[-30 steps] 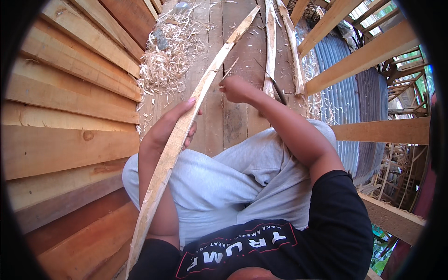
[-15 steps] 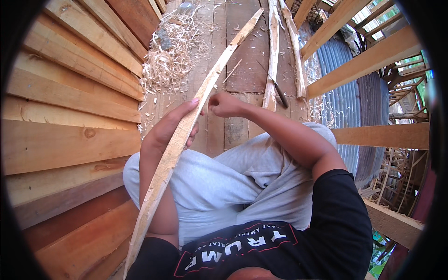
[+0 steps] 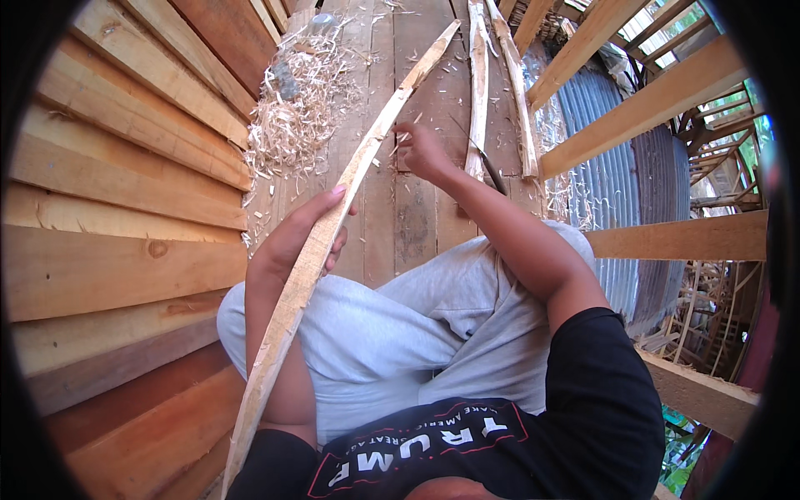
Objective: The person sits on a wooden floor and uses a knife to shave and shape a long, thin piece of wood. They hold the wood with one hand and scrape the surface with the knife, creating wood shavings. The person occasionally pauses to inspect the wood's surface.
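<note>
A long pale wooden strip [image 3: 367,154] runs from my lower left up to the far plank floor. My left hand [image 3: 304,229] grips it at mid-length, above my grey-trousered knee. My right hand [image 3: 423,152] reaches forward, its fingertips pinched against the strip's right edge higher up. A dark-bladed knife [image 3: 490,171] lies on the floor planks just right of my right wrist, and neither hand holds it.
A heap of pale wood shavings [image 3: 296,117] with a grey stone-like lump lies at the far left of the floor. Two more rough strips [image 3: 477,83] lie ahead. A stacked plank wall [image 3: 108,192] stands left; open beams [image 3: 658,100] and corrugated metal [image 3: 608,167] are right.
My right hand dipped toward me along the strip, then moved back up it and now pinches its edge. My left hand and the strip have barely moved.
</note>
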The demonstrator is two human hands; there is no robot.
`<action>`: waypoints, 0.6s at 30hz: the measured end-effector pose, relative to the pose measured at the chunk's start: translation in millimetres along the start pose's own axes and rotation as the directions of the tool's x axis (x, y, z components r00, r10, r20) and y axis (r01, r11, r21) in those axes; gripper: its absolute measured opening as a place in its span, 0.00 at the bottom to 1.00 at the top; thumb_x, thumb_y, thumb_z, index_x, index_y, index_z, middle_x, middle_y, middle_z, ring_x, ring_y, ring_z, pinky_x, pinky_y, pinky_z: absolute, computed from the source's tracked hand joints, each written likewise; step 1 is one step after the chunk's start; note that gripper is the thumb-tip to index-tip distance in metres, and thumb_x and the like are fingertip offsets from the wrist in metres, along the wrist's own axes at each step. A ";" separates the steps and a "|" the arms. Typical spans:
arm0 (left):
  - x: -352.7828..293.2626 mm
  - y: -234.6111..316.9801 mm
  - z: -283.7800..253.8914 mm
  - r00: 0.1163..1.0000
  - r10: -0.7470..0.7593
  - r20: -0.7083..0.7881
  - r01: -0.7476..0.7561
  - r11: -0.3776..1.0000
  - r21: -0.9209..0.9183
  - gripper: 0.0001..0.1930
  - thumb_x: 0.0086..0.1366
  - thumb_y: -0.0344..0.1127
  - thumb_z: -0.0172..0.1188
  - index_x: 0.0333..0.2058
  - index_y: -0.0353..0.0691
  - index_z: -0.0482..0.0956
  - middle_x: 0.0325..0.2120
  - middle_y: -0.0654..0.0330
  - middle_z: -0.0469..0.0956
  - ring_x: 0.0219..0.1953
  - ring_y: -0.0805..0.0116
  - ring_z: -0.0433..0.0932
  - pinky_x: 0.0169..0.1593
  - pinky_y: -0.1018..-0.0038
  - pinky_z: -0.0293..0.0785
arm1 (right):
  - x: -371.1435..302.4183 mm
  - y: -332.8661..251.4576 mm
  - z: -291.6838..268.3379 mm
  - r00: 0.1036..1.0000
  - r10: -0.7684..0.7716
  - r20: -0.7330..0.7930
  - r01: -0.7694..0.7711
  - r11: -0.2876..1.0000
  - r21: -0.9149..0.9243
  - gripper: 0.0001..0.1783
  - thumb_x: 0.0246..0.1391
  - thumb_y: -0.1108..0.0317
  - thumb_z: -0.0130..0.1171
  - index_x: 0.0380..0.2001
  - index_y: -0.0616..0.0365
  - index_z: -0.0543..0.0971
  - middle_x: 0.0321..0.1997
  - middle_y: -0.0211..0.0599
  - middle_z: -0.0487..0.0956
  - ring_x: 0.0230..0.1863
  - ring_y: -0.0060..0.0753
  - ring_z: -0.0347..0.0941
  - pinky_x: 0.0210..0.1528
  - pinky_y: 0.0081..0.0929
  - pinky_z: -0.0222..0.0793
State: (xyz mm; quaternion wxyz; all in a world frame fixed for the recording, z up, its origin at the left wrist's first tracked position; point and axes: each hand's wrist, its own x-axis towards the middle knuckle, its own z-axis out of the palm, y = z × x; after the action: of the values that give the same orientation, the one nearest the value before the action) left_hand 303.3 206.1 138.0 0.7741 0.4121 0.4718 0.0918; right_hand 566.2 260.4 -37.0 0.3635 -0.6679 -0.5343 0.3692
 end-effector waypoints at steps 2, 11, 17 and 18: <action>0.9 -1.9 -2.5 1.000 -0.004 0.001 0.004 1.000 -0.019 0.23 0.67 0.60 0.52 0.40 0.44 0.73 0.13 0.65 0.70 0.10 0.77 0.68 0.13 0.82 0.61 | -3.5 -2.8 -8.0 0.989 -0.131 -0.071 0.117 0.977 -0.176 0.31 0.39 0.88 0.52 0.51 0.57 0.77 0.57 0.53 0.74 0.59 0.54 0.71 0.58 0.38 0.69; -2.7 0.6 0.6 1.000 -0.006 -0.026 0.006 1.000 -0.018 0.23 0.66 0.60 0.54 0.39 0.44 0.74 0.13 0.65 0.70 0.10 0.77 0.68 0.12 0.82 0.62 | -9.7 -13.5 -13.1 0.988 -0.112 -0.106 0.085 0.968 -0.235 0.35 0.36 0.89 0.49 0.51 0.52 0.77 0.67 0.50 0.65 0.70 0.53 0.59 0.67 0.33 0.59; -4.5 1.1 0.3 0.999 -0.032 -0.037 0.031 0.999 -0.014 0.24 0.66 0.60 0.55 0.39 0.43 0.74 0.14 0.65 0.71 0.10 0.77 0.68 0.12 0.82 0.63 | 0.6 -9.4 -26.0 0.998 0.042 -0.041 -0.030 0.969 0.244 0.39 0.37 0.89 0.46 0.58 0.56 0.71 0.69 0.53 0.61 0.70 0.56 0.57 0.69 0.42 0.58; -3.8 0.2 -0.5 0.999 -0.022 -0.031 0.022 1.000 -0.016 0.24 0.66 0.61 0.55 0.39 0.43 0.74 0.14 0.65 0.71 0.10 0.77 0.68 0.12 0.82 0.63 | 1.5 -10.1 -28.1 0.997 0.072 0.011 -0.069 0.885 0.461 0.38 0.39 0.86 0.46 0.60 0.58 0.69 0.70 0.54 0.60 0.70 0.57 0.57 0.69 0.46 0.58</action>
State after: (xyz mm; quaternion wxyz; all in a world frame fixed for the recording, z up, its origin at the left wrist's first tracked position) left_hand 300.9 204.5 140.5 0.7708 0.3993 0.4875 0.0935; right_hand 586.7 260.9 -15.2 0.4995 -0.5827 -0.4059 0.4962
